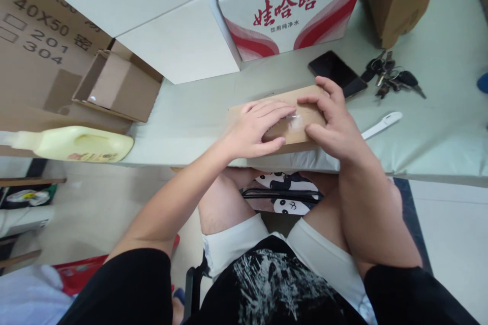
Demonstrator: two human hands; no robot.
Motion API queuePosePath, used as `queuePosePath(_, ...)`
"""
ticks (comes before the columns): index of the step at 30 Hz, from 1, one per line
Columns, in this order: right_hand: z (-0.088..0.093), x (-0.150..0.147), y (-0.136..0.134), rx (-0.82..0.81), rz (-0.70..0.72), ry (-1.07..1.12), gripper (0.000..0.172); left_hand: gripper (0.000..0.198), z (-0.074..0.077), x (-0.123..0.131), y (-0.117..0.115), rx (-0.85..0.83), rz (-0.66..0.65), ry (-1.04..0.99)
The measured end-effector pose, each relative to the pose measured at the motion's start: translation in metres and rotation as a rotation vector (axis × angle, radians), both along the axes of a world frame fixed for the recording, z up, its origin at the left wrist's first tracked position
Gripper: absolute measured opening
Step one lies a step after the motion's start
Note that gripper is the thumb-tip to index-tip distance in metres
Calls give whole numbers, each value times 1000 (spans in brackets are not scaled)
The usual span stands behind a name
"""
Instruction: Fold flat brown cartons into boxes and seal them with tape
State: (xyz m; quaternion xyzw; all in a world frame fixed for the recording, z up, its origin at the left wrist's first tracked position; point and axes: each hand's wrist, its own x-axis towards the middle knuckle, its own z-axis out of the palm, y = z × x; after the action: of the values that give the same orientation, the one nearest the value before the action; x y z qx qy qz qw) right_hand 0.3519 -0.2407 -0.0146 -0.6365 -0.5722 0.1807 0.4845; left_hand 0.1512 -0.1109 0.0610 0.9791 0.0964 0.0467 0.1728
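Note:
A small brown cardboard box (296, 136) lies on the cloth-covered table near its front edge. Across its top rests my left hand (257, 129), fingers stretched out and the thumb apart. My right hand (330, 119) grips the right end of the box, its curled fingers at the far edge and its thumb on the near part. Between the two hands a shiny patch of clear tape (295, 122) shows on the cardboard. A white slim-handled tool (383, 125) lies beside my right wrist, which hides its other end.
Behind the box lie a black phone (337, 72) and a bunch of keys (392, 77). A white-and-red carton (293, 10) and white boxes (179, 35) stand at the back. At left are an open cardboard box (124, 84) and a pale yellow bottle (86, 143) by the edge.

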Motion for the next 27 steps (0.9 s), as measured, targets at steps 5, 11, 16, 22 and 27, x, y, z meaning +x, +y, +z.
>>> queuePosePath(5,2,-5,-1,-1,-14,20,53,69,-8,2,4,55,24,-11)
queuePosePath(11,1,-7,-1,2,-27,5,48,71,-11,-1,6,44,31,-95)
queuePosePath(16,1,-6,-1,8,-32,2,49,39,-13,-3,5,87,-10,-174)
queuePosePath(22,1,-8,1,27,-37,10,48,41,-9,0,1,80,23,-111)
queuePosePath(27,0,-7,1,28,-42,19,47,50,-5,1,-3,117,89,-40)
